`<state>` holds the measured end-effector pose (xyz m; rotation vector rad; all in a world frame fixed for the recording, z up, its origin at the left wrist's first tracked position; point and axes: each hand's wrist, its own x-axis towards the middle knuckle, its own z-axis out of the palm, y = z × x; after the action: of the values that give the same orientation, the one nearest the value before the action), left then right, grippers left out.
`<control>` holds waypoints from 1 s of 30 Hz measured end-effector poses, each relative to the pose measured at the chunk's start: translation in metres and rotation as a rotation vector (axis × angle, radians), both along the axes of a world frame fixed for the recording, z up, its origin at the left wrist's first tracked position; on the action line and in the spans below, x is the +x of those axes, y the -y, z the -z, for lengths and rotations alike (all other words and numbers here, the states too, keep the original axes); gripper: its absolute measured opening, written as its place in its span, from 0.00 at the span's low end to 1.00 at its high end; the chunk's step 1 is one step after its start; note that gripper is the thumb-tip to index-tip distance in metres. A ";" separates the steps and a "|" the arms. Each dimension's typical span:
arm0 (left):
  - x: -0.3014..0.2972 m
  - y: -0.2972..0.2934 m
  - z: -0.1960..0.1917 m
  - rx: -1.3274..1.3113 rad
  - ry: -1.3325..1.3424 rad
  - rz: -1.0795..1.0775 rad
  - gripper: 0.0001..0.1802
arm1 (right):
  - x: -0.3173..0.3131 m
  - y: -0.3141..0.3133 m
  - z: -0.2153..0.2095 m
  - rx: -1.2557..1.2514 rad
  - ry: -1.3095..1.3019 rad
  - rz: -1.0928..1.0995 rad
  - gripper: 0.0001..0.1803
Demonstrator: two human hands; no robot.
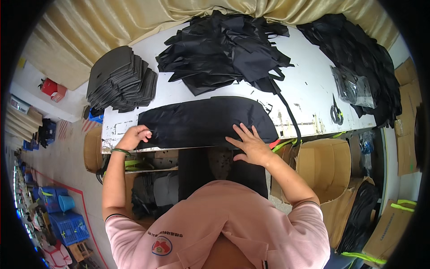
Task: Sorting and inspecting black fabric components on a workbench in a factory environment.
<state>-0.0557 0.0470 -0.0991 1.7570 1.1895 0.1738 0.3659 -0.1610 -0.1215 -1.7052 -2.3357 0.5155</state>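
A long piece of black fabric, with one rounded end at the right, lies flat along the near edge of the white table. At its left end my left hand is closed, its fingertips pinching the near corner of the cloth. A green bracelet circles that wrist. My right hand rests on the right part of the same piece, palm down, fingers spread and holding nothing. Just beyond the fabric, a black strap trails from the far pile across the table's front edge.
Behind lie a stack of dark grey panels, a heap of black fabric pieces and a second black heap. Scissors lie at right near a clear plastic packet. Below the table's right side is an open cardboard box.
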 end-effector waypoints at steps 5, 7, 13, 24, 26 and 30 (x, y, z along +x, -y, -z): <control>-0.013 -0.012 -0.010 -0.033 -0.091 -0.092 0.10 | 0.004 -0.001 0.000 -0.102 0.087 -0.064 0.38; -0.030 -0.021 -0.008 -0.029 -0.237 -0.055 0.10 | 0.004 -0.001 0.001 -0.098 0.062 -0.065 0.36; -0.055 -0.020 -0.034 0.291 -0.308 0.020 0.07 | 0.039 -0.038 -0.022 -0.082 -0.574 0.028 0.25; 0.070 0.039 -0.145 1.176 -0.312 0.369 0.15 | -0.123 -0.160 -0.111 -0.035 -0.817 -0.370 0.32; 0.067 0.035 -0.152 1.193 -0.310 0.389 0.15 | -0.148 -0.179 -0.106 -0.139 -0.906 -0.468 0.32; 0.062 0.037 -0.162 1.275 -0.236 0.390 0.17 | -0.171 -0.195 -0.106 -0.412 -1.240 -0.532 0.30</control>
<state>0.0061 0.0095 0.0627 3.1466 0.8708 0.5918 0.1947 0.0343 -0.0156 -0.4243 -1.6689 1.6290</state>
